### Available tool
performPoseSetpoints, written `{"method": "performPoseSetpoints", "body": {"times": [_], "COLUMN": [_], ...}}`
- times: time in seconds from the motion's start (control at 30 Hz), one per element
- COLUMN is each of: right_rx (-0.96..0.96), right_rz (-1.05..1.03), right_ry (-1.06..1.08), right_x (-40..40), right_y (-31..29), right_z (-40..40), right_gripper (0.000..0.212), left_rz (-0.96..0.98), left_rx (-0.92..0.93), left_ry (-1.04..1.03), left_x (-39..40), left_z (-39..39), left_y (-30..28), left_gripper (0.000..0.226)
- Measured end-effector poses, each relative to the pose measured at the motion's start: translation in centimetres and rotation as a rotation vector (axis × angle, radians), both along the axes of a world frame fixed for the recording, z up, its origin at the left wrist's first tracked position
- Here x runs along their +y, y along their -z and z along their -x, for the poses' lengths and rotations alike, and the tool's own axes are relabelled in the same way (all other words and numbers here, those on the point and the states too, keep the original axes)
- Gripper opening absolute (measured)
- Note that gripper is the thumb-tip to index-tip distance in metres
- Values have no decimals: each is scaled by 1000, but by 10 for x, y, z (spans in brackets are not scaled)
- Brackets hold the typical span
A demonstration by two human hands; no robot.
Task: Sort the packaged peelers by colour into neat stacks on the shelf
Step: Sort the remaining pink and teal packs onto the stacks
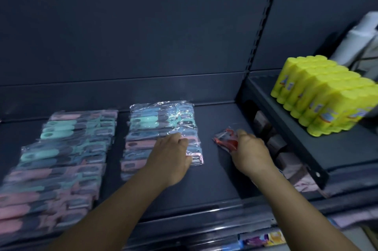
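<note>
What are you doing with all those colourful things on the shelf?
A person is sorting packaged peelers on a dark shelf. The left hand rests on the middle stack of peelers, wrapped in clear plastic, with pink, teal and blue ones mixed. The right hand pinches a single red packet just above the bare shelf beside that stack. A bigger pile of peelers lies to the left. Yellow bottles stand on the next shelf over.

Two bare forearms, seemingly no sleeves, rings.
</note>
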State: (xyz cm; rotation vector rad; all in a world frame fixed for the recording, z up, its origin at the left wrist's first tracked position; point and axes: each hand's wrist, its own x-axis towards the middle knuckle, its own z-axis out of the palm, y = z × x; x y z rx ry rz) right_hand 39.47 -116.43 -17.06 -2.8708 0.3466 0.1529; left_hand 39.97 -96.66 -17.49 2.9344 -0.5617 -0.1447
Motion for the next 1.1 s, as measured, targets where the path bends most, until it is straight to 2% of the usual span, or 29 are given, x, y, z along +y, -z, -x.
{"method": "performPoseSetpoints", "body": {"times": [0.13,0.27,0.33,0.43,0.5,0.63,0.77,0.9,0.97,1.07,1.1], "right_rx": [-41,-189,-214,-203,-172,-96,-117,-163,-191,-205,-190], "right_rz": [-136,-372,-531,-720,-873,-987,-905,-770,-748,-788,-782], "right_ry": [44,10,-45,-101,-125,-215,-276,-334,-355,-341,-336], "right_x": [-5,3,15,42,64,114,172,236,267,314,331], "right_y": [-11,-25,-33,-41,-45,-48,-42,-36,-36,-37,-37], "right_z": [1,-2,-2,-2,1,10,16,27,35,50,56], "right_gripper": [44,51,64,77,73,60,42,59,44,11,15], "left_rz": [94,369,497,699,785,810,745,627,571,540,538], "left_rx": [-61,-25,4,51,47,-4,-62,-76,-72,-55,-45], "left_ry": [-41,-65,-82,-241,-351,-487,-569,-610,-606,-585,-576], "left_x": [-8,-26,-35,-31,-18,24,89,166,206,265,284], "left_z": [3,18,27,36,41,57,77,97,105,119,124], "left_y": [-6,-26,-38,-48,-50,-54,-59,-60,-61,-60,-59], "left_gripper": [44,48,47,46,49,52,46,43,41,33,32]}}
